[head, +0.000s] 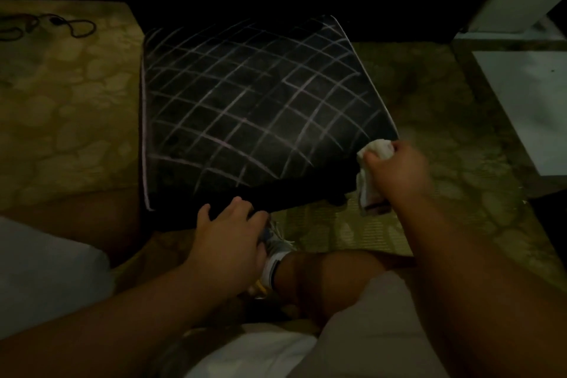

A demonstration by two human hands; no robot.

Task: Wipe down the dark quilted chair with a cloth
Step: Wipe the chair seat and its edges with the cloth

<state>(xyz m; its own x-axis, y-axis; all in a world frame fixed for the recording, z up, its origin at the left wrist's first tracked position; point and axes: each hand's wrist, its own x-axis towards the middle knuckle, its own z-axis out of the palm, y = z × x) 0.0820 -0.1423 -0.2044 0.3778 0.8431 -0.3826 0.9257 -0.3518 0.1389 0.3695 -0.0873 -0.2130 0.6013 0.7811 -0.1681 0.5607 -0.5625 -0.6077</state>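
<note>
**Wiping the seat's front right corner**

Dim light. The chair (257,101) sits right in front of my knees; its dark seat with pale stitched lines fills the middle of the view, its back rising into shadow behind.

My right hand (395,169) has its fingers curled tight round the cloth (372,178), bunched, one end poking out above my thumb and the rest hanging below my fist. It sits at the seat's front right corner, just off the edge.

My left hand (228,233) rests on the seat's front edge, fingers spread and relaxed, gripping nothing.

My judgement on doing this well: press down with the left so the chair won't shift, flatten the cloth rather than dabbing with a wad, and run strokes along the stitching, where dust likely gathers. Then the front face of the seat.
</note>
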